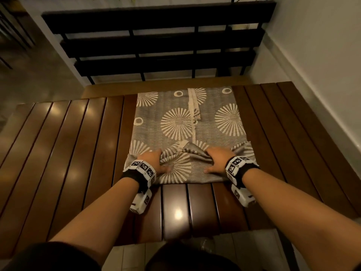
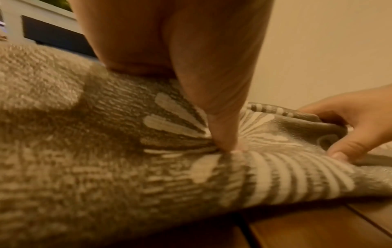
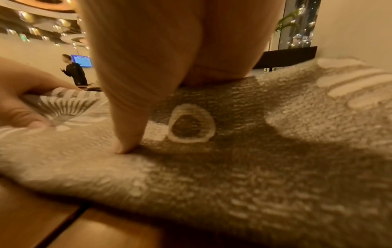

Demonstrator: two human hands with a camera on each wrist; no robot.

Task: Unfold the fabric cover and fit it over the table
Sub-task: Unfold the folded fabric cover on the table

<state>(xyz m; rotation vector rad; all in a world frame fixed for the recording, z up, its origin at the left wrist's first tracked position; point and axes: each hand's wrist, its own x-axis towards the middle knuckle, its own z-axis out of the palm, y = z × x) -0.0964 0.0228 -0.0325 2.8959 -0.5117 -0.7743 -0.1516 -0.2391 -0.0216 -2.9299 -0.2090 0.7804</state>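
Observation:
A grey fabric cover [image 1: 181,122] with cream sunburst and ring prints lies folded in a rectangle on the slatted wooden table [image 1: 68,153]. Both hands are at its near end. My left hand [image 1: 156,162] pinches a bunched fold of the top layer, fingers above and thumb [image 2: 222,134] pressed into the cloth [image 2: 106,151]. My right hand [image 1: 217,160] grips the same raised fold from the right, its thumb [image 3: 127,134] down on the cover [image 3: 254,151]. The gathered fold [image 1: 185,153] stands up between the two hands.
A dark slatted bench [image 1: 156,40] stands beyond the table's far edge. A white wall [image 1: 322,65] runs close along the right side. In the right wrist view a person [image 3: 75,70] stands far off by a screen. Bare slats lie left and right of the cover.

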